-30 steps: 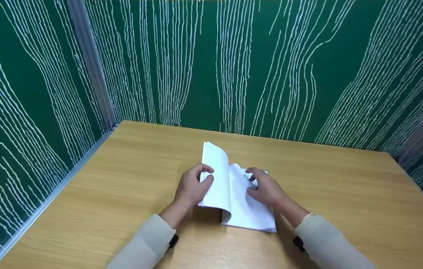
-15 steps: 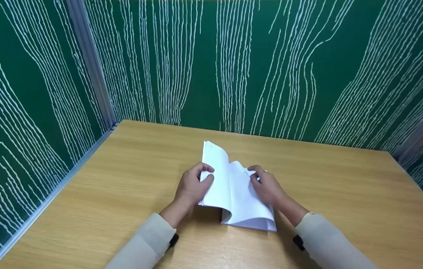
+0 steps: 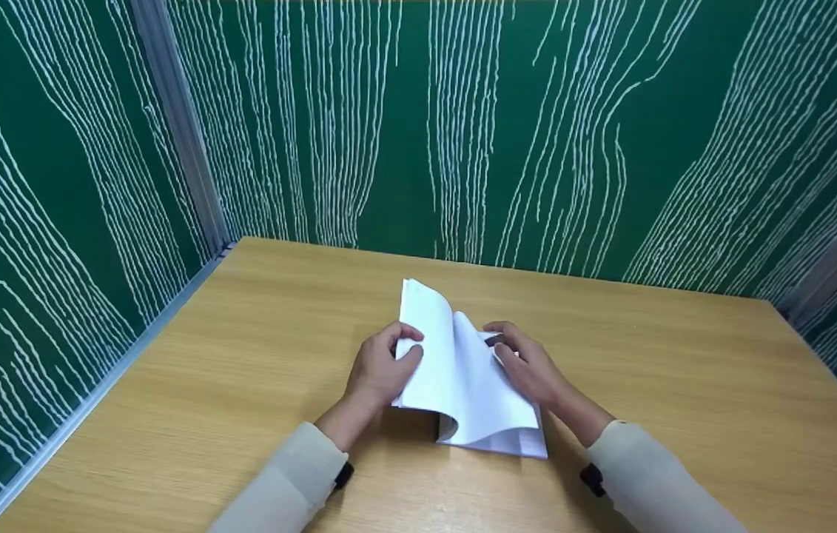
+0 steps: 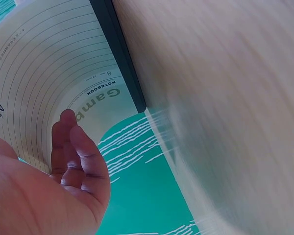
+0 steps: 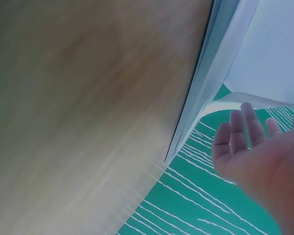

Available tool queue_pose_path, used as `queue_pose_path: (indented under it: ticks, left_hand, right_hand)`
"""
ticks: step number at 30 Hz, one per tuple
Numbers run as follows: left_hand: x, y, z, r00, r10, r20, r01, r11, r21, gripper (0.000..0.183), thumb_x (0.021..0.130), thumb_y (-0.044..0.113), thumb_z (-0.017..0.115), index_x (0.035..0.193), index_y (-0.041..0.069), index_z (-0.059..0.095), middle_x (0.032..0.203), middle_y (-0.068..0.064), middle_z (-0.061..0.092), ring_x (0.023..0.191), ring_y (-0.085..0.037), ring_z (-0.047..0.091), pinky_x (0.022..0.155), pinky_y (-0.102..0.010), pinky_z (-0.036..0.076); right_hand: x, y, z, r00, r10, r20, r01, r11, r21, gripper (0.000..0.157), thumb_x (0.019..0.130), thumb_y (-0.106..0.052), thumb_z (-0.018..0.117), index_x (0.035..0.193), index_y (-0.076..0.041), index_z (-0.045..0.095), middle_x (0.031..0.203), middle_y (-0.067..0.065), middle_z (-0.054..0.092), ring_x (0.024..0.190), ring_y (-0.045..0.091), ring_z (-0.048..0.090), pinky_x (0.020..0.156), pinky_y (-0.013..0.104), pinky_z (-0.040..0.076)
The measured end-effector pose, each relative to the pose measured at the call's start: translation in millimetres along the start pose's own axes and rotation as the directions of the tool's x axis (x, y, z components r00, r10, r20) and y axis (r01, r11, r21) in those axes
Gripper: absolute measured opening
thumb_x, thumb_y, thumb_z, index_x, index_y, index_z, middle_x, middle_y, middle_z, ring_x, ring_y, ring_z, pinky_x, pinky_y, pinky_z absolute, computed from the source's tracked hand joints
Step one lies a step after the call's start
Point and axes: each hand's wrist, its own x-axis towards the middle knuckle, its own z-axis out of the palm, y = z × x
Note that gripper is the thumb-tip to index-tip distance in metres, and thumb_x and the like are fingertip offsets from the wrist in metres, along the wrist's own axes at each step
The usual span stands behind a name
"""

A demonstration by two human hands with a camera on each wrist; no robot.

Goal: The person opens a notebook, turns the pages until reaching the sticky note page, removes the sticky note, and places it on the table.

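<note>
A notebook [image 3: 468,392] is noted spread on the table [image 3: 277,333], its left-hand leaves curled upward and clamped at the outer edge by the left hand [image 3: 381,366], with the thumb set on the page and the fingers [image 4: 90,161] placed behind. The upper leaf [image 3: 488,403] on the right side is bowed up off those beneath and is touched by the right hand [image 3: 533,370], whose fingers [image 5: 237,139] are held loosely extended and slightly apart.
</note>
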Motion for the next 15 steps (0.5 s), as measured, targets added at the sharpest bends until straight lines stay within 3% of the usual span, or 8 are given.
queue_pose_path:
  ticks: [6, 15]
  left_hand:
    - [-0.4, 0.1, -0.1, 1.000, -0.003, 0.002, 0.003, 1.000, -0.007, 0.011, 0.090, 0.021, 0.061, 0.100, 0.021, 0.067, 0.104, 0.003, 0.063, 0.088, -0.017, 0.054, 0.077, -0.035, 0.043]
    - [-0.2, 0.5, 0.0, 1.000, -0.012, 0.005, 0.012, 1.000, -0.011, 0.012, 0.090, 0.021, 0.060, 0.100, 0.022, 0.066, 0.108, 0.003, 0.063, 0.092, -0.018, 0.055, 0.079, -0.035, 0.044]
  right_hand:
    - [-1.4, -1.1, -2.2, 0.995, -0.077, 0.064, 0.072, 0.995, 0.071, 0.040, 0.096, -0.006, 0.038, 0.133, -0.010, 0.054, 0.125, 0.009, 0.060, 0.116, 0.027, 0.054, 0.098, 0.049, 0.038]
    - [-0.9, 0.8, -3.6, 0.979, -0.192, 0.074, 0.182, 0.976, 0.116, 0.050, 0.092, 0.005, 0.041, 0.138, -0.011, 0.052, 0.140, 0.010, 0.050, 0.126, 0.029, 0.047, 0.098, 0.053, 0.038]
